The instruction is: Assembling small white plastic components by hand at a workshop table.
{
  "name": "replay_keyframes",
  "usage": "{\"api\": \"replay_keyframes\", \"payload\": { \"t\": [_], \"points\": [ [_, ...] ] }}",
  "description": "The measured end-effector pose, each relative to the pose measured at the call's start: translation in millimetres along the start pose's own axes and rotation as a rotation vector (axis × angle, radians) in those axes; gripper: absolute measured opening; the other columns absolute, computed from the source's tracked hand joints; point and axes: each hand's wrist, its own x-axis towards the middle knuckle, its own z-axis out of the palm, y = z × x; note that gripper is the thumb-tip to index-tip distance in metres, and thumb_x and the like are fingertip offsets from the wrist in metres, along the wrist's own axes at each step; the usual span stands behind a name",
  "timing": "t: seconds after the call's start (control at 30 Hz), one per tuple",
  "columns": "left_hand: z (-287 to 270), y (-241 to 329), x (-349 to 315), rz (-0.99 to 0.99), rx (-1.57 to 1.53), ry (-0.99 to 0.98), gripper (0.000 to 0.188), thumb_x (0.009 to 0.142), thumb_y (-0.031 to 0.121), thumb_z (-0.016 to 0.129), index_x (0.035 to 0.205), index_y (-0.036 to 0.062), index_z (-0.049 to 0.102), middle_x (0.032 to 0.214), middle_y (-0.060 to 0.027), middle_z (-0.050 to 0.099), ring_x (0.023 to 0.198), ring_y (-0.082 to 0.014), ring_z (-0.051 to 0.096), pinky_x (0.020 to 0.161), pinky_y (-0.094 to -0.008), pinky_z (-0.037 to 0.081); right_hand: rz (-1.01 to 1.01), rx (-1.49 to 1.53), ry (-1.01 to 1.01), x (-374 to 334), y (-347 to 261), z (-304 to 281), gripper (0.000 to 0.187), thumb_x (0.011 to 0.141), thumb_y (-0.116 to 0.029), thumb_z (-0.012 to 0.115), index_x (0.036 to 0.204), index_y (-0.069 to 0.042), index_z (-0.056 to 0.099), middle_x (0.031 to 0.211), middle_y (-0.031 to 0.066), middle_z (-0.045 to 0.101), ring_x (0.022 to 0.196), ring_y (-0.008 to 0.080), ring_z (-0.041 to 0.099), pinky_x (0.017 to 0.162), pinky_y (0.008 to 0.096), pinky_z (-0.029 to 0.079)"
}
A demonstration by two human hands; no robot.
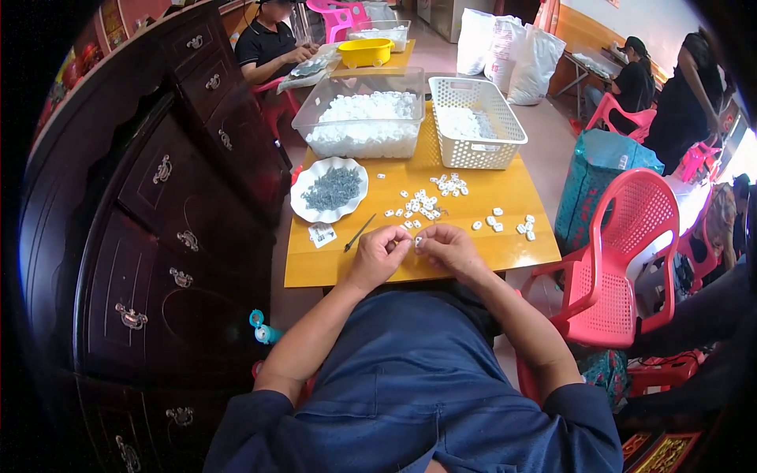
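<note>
Head view: the right hand (451,251) is clamped on a small white piece (419,243) over the table (315,268); the left hand (382,256) curls beside it, grip unclear to me. I'd pinch lightly, steadily.

The table (512,197) bore a glossy, wood-like finish. Toward its far edge, the bin (325,94) was transparent plastic, the perforated basket (477,156) opaque plastic; by its left edge, the fluted dish (300,194) appeared glossy. The white pieces (426,211) looked plastic.
</note>
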Motion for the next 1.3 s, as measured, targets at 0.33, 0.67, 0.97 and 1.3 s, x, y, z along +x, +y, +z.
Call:
{"api": "replay_keyframes", "payload": {
  "t": [0.33,0.67,0.97,1.3],
  "points": [
    [0.4,-0.1,-0.6,-0.007,0.028,0.028,0.009,0.09,0.007,0.07,0.094,-0.0004,0.069,0.078,-0.0024,0.069,0.065,-0.0056,0.058,0.059,-0.0235,0.047,-0.029,0.02,0.011,0.8,2.4,-0.1,0.016,0.093,-0.012,0.066,0.106,-0.002,0.066,0.094,0.0025,0.07,0.082,0.0092,0.063,0.072,0.0238,0.051],
    [-0.2,2.5,0.9,0.015,0.065,-0.001,0.008,0.088,0.007,0.07,0.092,-0.0004,0.069,0.077,-0.0039,0.068,0.063,-0.0074,0.059,0.059,-0.025,0.048,-0.029,-0.026,0.042,1.2,2.9,2.6,0.013,0.092,-0.011,0.067,0.102,-0.003,0.067,0.088,0.0015,0.069,0.073,0.0076,0.06,0.067,0.0221,0.049],
    [2.2,3.0,0.6,0.042,0.085,0.024,0.007,0.087,0.006,0.07,0.09,-0.0004,0.069,0.072,-0.004,0.066,0.059,-0.0071,0.056,0.056,-0.0254,0.046,-0.126,-0.147,0.082,3.8,8.8,5.1,0.011,0.092,-0.01,0.068,0.099,-0.001,0.068,0.086,0.0018,0.07,0.078,0.0088,0.064,0.071,0.0234,0.052],
    [3.9,2.5,0.5,0.033,0.073,0.022,0.007,0.086,0.006,0.07,0.088,-0.0008,0.068,0.07,-0.0033,0.066,0.057,-0.0061,0.054,0.053,-0.0251,0.044,-0.141,-0.183,0.066,1.7,6.0,5.2,0.013,0.092,-0.011,0.07,0.099,0.0,0.069,0.086,0.0015,0.07,0.078,0.0077,0.064,0.072,0.0232,0.052]
  ]
}}
